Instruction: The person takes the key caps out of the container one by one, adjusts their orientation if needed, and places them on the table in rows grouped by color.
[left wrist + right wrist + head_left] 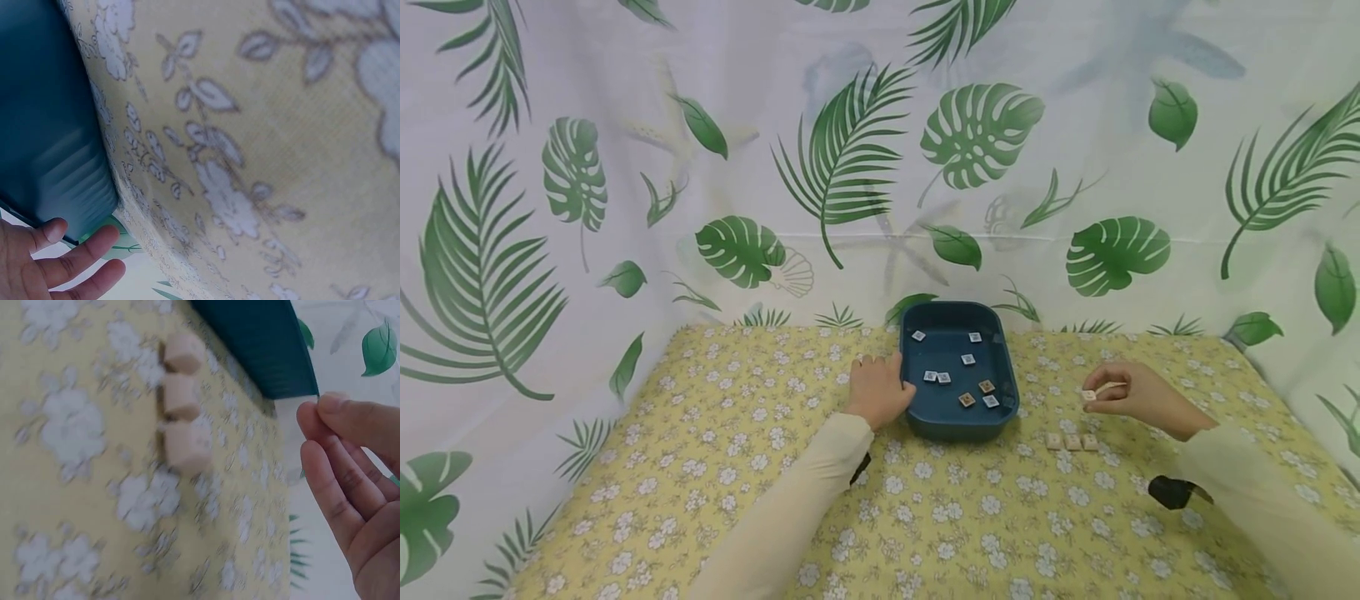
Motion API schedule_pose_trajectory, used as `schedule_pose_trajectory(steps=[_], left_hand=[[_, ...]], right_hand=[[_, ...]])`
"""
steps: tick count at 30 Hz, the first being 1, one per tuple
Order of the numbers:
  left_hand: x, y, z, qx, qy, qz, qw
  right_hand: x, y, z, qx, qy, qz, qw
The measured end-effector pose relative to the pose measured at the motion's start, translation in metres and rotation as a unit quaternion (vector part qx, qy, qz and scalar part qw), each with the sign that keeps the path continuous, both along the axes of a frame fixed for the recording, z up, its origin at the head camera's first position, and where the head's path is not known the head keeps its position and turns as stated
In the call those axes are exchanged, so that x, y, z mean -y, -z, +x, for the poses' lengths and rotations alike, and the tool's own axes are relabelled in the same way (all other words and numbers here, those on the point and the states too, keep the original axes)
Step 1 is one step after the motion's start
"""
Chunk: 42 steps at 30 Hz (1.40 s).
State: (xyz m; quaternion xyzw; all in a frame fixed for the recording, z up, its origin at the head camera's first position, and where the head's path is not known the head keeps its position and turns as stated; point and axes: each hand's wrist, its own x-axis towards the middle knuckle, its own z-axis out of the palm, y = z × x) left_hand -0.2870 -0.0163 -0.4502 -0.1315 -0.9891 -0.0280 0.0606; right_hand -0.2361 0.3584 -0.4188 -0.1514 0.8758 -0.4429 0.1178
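Cream fabric sleeves come nearest the camera, the left sleeve (782, 521) rising from the bottom centre of the frame, the right sleeve (1262, 500) from the lower right corner. At the end of one, my left hand (877, 392) rests against the left side of a deep blue rectangular tub with rounded corners (958, 432), thumb at its rim; in the left wrist view its fingers are loosely spread, and I cannot tell how hard they press. My right hand (1131, 396), right of centre, pinches a small cream cube-like block (1089, 395) between thumb and fingertips.

What I judge matters most is how that block sits against the row of three matching cream blocks (1072, 442). The row lies just below it in the frame, its long axis running left to right, and the pinched block is above the row's right end. My right hand is clearly the nearer one; the tub stands between my left hand and the row. The three blocks sit close together, though I cannot tell whether they all touch.

Farther out, the tub's long axis runs up the frame. On its floor lie scattered white square tiles (967, 359) and, toward the lower right, two brown square tiles (966, 400). Everything stands on a yellow cloth with white flowers (737, 417); behind hangs a white curtain printed with green leaves (865, 292).
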Motion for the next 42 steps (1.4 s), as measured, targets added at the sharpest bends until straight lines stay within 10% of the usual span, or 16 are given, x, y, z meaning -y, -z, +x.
schedule_pose_trajectory(steps=[17,42], left_hand=[[-0.001,-0.001,0.0,0.004,-0.006,-0.006,1.0],[-0.001,-0.002,0.001,0.016,-0.003,0.01,0.9998]], right_hand=[[-0.025,0.025,0.017,-0.003,-0.001,0.097,0.995],[-0.026,0.041,0.019,-0.023,-0.037,0.101,0.994]])
